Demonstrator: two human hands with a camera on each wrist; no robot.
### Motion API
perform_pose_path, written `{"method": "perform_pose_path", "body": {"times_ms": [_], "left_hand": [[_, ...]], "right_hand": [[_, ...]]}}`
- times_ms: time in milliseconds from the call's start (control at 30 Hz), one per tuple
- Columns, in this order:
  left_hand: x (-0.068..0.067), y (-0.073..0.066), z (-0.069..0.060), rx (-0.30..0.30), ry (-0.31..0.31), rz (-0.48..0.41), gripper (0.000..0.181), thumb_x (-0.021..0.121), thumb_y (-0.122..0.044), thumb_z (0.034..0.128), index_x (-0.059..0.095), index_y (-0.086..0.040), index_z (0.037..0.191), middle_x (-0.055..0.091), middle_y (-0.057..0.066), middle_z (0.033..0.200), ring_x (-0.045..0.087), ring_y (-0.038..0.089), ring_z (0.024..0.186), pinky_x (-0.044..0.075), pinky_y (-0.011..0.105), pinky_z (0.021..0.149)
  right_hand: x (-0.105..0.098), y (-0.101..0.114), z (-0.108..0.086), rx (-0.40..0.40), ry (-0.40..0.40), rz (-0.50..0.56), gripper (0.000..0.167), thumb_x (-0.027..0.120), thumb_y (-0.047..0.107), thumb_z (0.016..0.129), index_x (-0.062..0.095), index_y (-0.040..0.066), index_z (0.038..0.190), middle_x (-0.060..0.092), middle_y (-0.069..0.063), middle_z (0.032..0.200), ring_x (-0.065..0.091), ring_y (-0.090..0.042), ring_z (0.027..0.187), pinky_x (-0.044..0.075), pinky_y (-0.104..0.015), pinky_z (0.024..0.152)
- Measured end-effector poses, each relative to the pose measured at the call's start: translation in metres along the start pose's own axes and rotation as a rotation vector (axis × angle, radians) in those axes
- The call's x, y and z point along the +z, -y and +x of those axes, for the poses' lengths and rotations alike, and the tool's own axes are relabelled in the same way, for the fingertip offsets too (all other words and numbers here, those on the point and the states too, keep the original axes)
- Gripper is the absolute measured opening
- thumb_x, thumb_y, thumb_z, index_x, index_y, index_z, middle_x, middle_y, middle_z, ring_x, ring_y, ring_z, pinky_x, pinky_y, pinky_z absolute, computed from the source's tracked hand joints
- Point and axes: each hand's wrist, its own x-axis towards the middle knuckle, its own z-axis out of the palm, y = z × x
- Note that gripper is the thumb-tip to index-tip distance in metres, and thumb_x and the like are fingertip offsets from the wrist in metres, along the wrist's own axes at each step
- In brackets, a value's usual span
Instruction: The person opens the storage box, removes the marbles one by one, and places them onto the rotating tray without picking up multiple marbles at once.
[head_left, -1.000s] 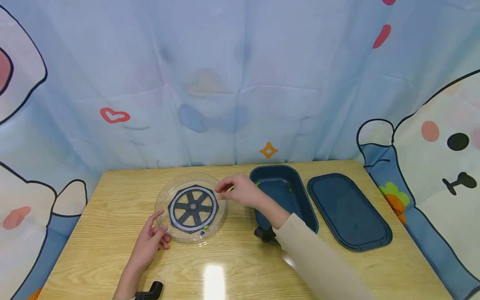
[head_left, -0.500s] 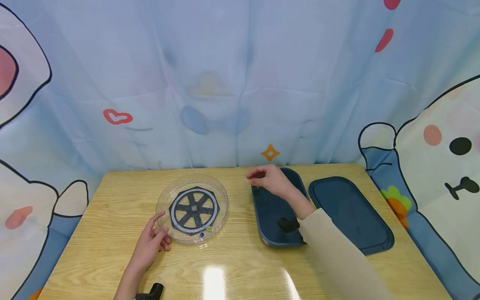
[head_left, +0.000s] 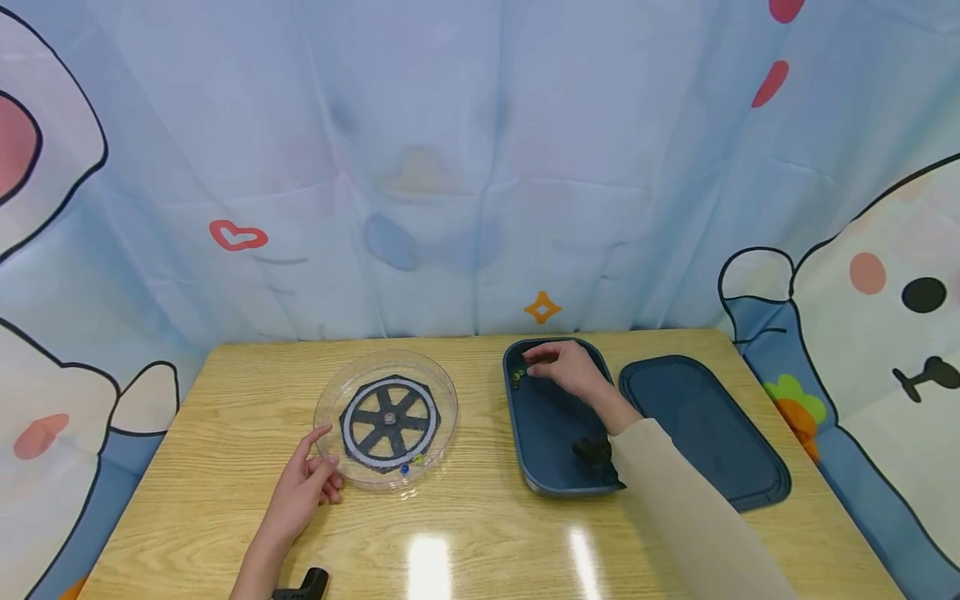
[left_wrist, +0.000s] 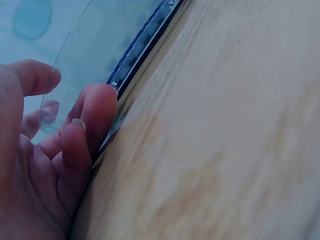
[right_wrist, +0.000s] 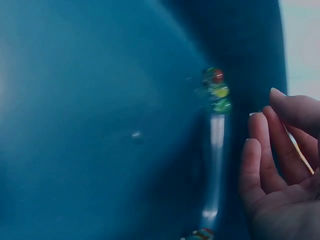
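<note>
Head view: the table (head_left: 495,542) supports a blue tub (head_left: 547,442), long axis running far to near. To its left sits a clear dish (head_left: 454,400), its edge held by the left hand (head_left: 300,479). The right hand (head_left: 566,369), nearer the marbles (right_wrist: 220,91), is over the tub, thumb and fingers slightly apart, nothing visibly held. The marbles lie just left of these fingers, in the far left corner; round, they point nowhere.
</note>
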Motion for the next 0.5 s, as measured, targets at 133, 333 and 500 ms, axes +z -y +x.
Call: {"method": "perform_pose_path", "body": {"times_ms": [133,333,500], "left_hand": [[0.0,0.001,0.0,0.002,0.002,-0.014,0.052,0.054,-0.013,0.1035,0.033,-0.019,0.151,0.06,0.014,0.076,0.061,0.023,0.058,0.049,0.029,0.056],[0.0,0.001,0.0,0.025,-0.004,0.001,0.052,0.054,-0.013,0.1035,0.034,-0.017,0.151,0.06,0.014,0.075,0.061,0.023,0.058,0.049,0.029,0.055],[-0.001,0.001,-0.001,0.045,-0.005,0.015,0.051,0.053,-0.014,0.1037,0.034,-0.014,0.151,0.061,0.012,0.074,0.062,0.023,0.057,0.05,0.029,0.055]], "right_hand": [[0.006,-0.009,0.003,0.006,0.017,-0.049,0.033,0.072,0.008,0.092,0.069,0.004,0.124,0.069,-0.014,0.117,0.067,-0.027,0.101,0.053,-0.043,0.085],[0.012,-0.012,0.009,-0.012,0.04,-0.095,0.032,0.07,0.004,0.09,0.071,0.005,0.123,0.074,-0.009,0.103,0.07,-0.023,0.093,0.054,-0.039,0.079],[0.015,-0.014,0.013,-0.007,0.029,-0.13,0.029,0.071,0.005,0.09,0.073,0.007,0.119,0.074,-0.006,0.099,0.07,-0.022,0.091,0.054,-0.039,0.077]]}}
